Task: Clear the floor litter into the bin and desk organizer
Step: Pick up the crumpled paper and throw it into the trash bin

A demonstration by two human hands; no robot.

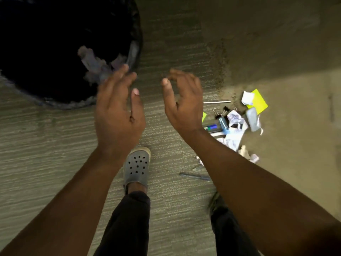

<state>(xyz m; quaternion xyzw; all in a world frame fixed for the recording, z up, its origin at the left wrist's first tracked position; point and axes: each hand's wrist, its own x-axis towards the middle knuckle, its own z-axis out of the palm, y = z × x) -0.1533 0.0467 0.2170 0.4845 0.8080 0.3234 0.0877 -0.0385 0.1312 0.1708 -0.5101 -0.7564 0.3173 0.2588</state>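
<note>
Floor litter (238,122) lies in a loose heap on the carpet (55,145), to the right of the person and well apart from the bin (137,41), which sits at the upper left with a black liner and a dark interior. No desk organizer is in view. Blurred pale paper (96,65) shows against the dark of the bin's mouth, just beyond the left fingertips; it looks like a piece dropping in, though the blur makes this uncertain. Both bare arms reach forward above a grey clog (137,166). The left hand (118,111) is spread with fingers straight at the bin's near edge, holding nothing. The right hand (184,102) hangs beside it over the carpet, fingers loosely curled and empty. In the heap, from larger to smaller: crumpled white paper (235,124), a yellow sticky note (259,100), black binder clips (221,112), a thin white stick (216,102), and, nearer the feet, a blue pen (193,176). To do this step well, the drop should probably be made squarely over the bin's opening, not at its rim. Next, the paper scraps likely belong in the bin, while clips and pens should be kept aside for the organizer, so sorting at the heap would save trips.
</note>
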